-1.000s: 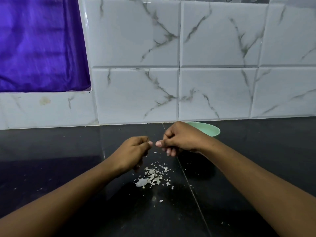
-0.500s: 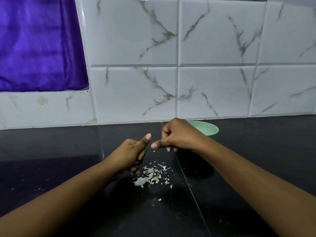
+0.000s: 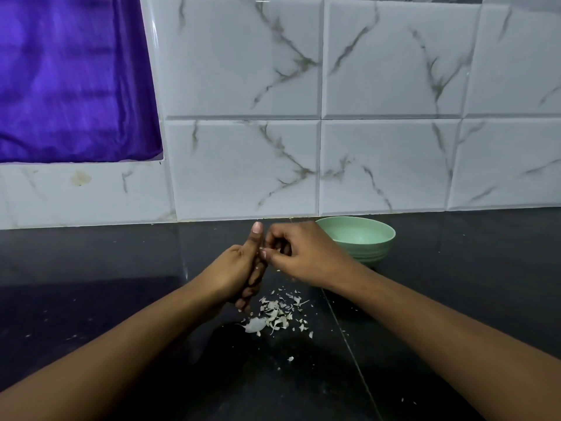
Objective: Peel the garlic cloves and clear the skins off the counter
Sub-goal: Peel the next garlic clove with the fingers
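My left hand (image 3: 239, 268) is held above the black counter (image 3: 121, 299) with its thumb pointing up and its fingers curled round a small garlic clove (image 3: 261, 253), of which only a pale sliver shows. My right hand (image 3: 306, 253) meets it from the right, its curled fingertips pinching the skin on that clove. A few pale flecks hang in the air just under the hands. Below them a heap of torn garlic skins (image 3: 273, 317) lies on the counter. A pale green bowl (image 3: 376, 238) stands behind my right wrist; what it holds is hidden.
A white marble-look tiled wall (image 3: 364, 147) closes the back of the counter. A purple cloth (image 3: 69, 80) fills an opening at the upper left. Stray skin crumbs (image 3: 290, 358) dot the counter nearer to me.
My left thumb has lifted from a pinch to point upright. My right hand has slid left so its fingertips work against the left fingers. The bowl now shows more fully.
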`<state>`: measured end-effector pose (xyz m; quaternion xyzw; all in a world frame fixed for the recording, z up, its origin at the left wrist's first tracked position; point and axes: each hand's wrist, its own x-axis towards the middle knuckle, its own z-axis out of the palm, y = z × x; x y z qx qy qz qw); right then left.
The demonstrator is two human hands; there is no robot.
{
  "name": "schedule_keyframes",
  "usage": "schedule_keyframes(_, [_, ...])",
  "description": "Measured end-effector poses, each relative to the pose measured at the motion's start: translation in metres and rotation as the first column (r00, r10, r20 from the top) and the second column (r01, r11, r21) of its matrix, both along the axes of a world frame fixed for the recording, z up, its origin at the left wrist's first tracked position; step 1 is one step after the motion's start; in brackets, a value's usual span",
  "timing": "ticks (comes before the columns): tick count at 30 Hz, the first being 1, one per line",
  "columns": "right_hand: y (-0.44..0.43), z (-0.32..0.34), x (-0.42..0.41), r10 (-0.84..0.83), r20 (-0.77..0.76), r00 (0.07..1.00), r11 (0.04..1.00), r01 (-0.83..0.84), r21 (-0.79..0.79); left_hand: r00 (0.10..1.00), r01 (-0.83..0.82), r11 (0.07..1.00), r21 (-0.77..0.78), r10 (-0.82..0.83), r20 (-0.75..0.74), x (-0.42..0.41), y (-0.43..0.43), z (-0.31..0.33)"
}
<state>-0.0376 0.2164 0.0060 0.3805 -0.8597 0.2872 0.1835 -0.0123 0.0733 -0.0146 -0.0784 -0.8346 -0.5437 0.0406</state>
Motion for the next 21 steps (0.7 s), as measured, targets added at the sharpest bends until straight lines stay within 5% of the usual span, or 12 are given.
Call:
schedule_keyframes(4, [0.001,0.001,-0.006,0.022,0.33,0.944,0.994,0.016,-0.11,0.999,-0.027,0.995,0.092,0.031,-0.043,-0.004,-0.006,0.002])
schedule_keyframes(8, [0.008,0.002,-0.01,0.194,0.596,0.779,0.94,0.026,-0.34,0.988,0.063,0.978,0.197,-0.033,-0.152,-0.005,-0.008,0.002])
schedule_keyframes(14, [0.009,0.005,-0.009,0.29,0.621,0.729,0.908,-0.003,-0.42,0.941,0.053,0.988,0.143,-0.001,-0.339,-0.002,-0.008,0.003])
schedule_keyframes(21, [0.009,0.004,-0.009,0.284,0.573,0.768,0.899,-0.005,-0.439,0.95,0.19,0.978,0.083,-0.162,-0.267,0.003,-0.003,0.002])
